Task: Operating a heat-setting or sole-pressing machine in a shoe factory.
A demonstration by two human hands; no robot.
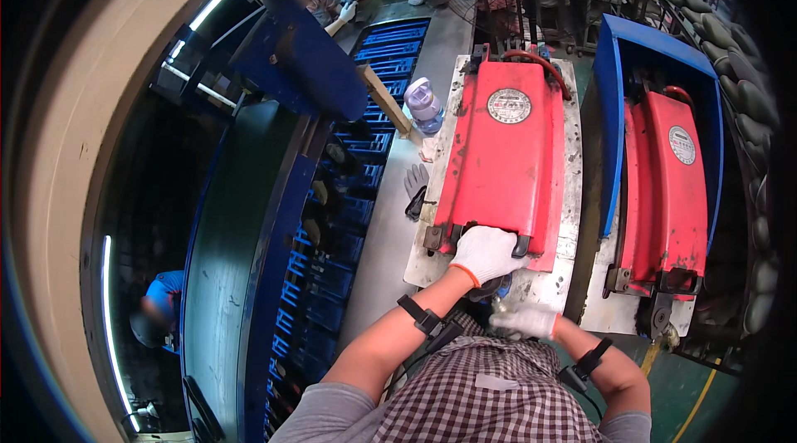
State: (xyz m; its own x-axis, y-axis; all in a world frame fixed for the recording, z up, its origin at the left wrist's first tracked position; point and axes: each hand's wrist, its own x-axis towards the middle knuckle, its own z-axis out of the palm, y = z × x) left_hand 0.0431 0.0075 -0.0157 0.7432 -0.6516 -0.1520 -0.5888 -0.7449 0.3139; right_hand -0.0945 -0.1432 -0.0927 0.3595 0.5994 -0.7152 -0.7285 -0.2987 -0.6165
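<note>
Red machine cover (506, 148) lay on a pale plate (570, 169), at twelve o'clock. Beside the checked apron (486, 397), the right hand (523, 320) was blurred; spread or closed, I could not tell. At its eleven o'clock, the nearer left hand (488, 254) bent over the cover's front edge, grip hidden. From there the long axis ran toward twelve; a bottle (424, 107) stood beyond, at eleven.

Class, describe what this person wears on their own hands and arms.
The left hand wears a white fabric glove with an orange cuff edge; the right hand, blurred, wears a white one too. A black strap crosses each forearm, with a thin black cable near the right strap. Grey fabric sleeves show on both upper arms.
</note>
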